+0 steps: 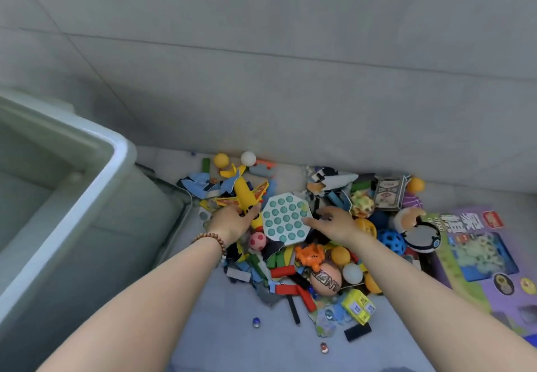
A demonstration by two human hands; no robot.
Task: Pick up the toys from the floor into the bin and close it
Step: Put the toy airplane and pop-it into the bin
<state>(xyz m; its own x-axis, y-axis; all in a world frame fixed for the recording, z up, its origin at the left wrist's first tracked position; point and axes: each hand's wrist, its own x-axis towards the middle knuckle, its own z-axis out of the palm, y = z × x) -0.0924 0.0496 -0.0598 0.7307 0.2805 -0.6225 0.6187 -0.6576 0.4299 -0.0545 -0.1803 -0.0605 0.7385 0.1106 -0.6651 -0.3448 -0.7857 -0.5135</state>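
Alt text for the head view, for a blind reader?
The left hand grips a yellow toy plane and the open right hand reaches the pop-it board beside it, atop a toy pile on the floor. An open bin stands at left.

Bin left; toy pile right, against wall.

Soft, even daylight, faint shadows; wide-angle bending at edges, slight blur throughout

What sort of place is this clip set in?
Probably an indoor corner of a home or playroom: a heap of toys lies on a grey floor against a tiled wall, beside an open plastic bin.
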